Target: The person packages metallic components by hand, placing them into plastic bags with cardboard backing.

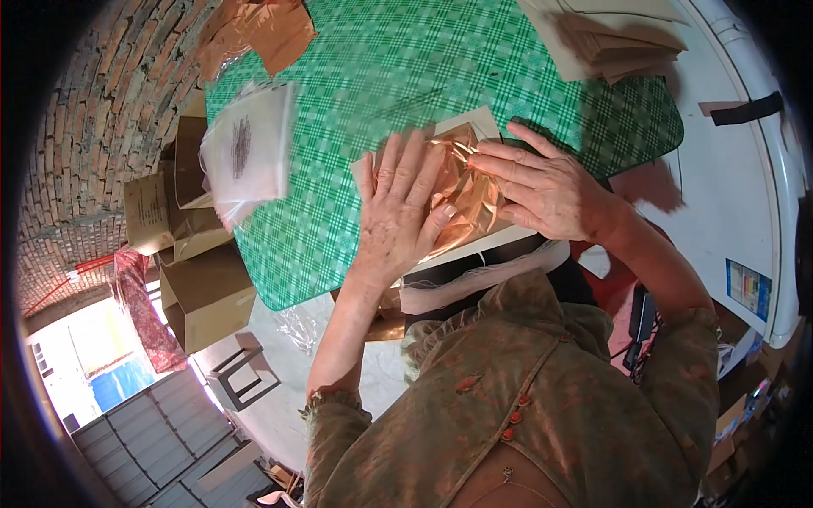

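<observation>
A crinkled copper-coloured foil sheet [466, 190] lies on a beige card [483, 123] near the front edge of a table covered in green checked cloth [381, 68]. My left hand [398, 212] lies flat with fingers spread and presses down on the foil's left part. My right hand [542, 186] reaches in from the right. Its fingertips pinch a fold of the foil near the top. The thumb is hidden behind the fingers.
A stack of clear plastic bags [246, 148] overhangs the table's left edge. More copper sheets [271, 30] lie at the far left and beige cards [618, 38] at the far right. Cardboard boxes [203, 288] and a stool [241, 372] stand on the floor at the left. A white appliance [728, 169] is at the right.
</observation>
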Available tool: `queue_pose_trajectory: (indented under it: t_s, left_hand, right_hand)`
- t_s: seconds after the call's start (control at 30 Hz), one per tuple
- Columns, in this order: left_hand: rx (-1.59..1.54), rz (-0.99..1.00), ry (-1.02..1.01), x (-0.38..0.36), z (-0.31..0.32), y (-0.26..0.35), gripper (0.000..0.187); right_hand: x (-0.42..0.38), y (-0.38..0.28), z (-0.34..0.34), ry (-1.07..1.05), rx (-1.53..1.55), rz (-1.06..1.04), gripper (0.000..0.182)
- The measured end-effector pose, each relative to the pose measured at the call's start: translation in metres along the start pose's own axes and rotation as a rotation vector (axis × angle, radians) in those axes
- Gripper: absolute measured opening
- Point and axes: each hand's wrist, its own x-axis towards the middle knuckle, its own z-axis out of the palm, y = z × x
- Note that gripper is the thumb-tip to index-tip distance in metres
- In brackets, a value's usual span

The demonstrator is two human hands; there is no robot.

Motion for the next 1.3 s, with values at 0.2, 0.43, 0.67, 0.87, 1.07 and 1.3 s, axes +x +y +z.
queue_pose_trajectory:
  t_s: [0.2,0.43,0.67,0.87,1.07,1.3]
  left_hand:
    - [-0.130,0.055,0.022,0.011,-0.008,0.009,0.070]
    - [-0.139,0.113,-0.012,0.016,0.012,0.012,0.069]
    - [-0.144,0.117,0.000,0.016,0.012,0.012,0.070]
    - [-0.126,0.107,-0.009,0.016,0.013,0.012,0.069]
    - [-0.130,0.100,-0.016,0.015,0.013,0.011,0.070]
    - [-0.147,0.108,0.008,0.016,0.015,0.011,0.071]
  right_hand:
    - [-0.001,0.001,0.004,0.025,-0.025,0.000,0.041]
    - [0.001,-0.001,0.002,0.021,-0.025,0.002,0.041]
    - [0.000,0.001,-0.010,0.037,0.089,-0.042,0.035]
    - [0.001,-0.009,-0.013,0.157,0.123,-0.021,0.025]
    - [-0.004,-0.007,-0.002,0.199,-0.188,0.025,0.038]
    - [-0.006,-0.008,0.000,0.145,-0.237,0.117,0.054]
